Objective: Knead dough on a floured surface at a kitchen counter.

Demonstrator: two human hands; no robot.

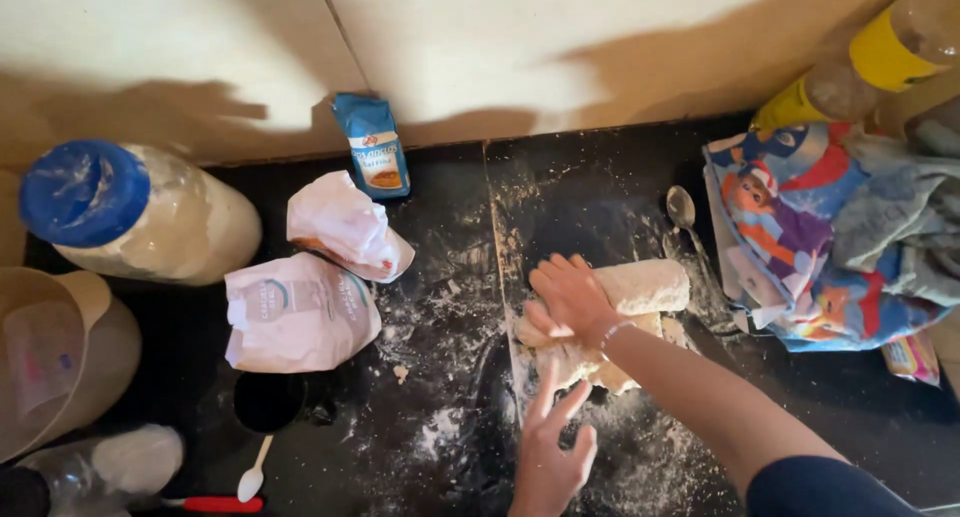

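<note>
The left hand [548,455] is nearest to the camera, at the bottom edge. It is open, with the fingers spread and pointing up, and the fingertips touch the near edge of the dough [610,322]. The right hand [570,297] comes in from the lower right, with a dark blue sleeve on the arm and a thin bracelet at the wrist. It lies open and flat on the left part of the dough, palm down.

The dough is a pale, long lump in the middle of the black desk [450,237], and much white flour is scattered around it. Just behind the dough, to the right, lies a metal spoon [684,213]. To the right there is a colourful cloth [800,227] with cartoon pictures. Left of the dough are two crumpled white paper bags [300,312], and behind them a small blue packet [372,157] leans on the wall. At the far left a big jar with a blue lid [130,212] lies on its side. A white plastic spoon [252,475] is near the lower left.
</note>
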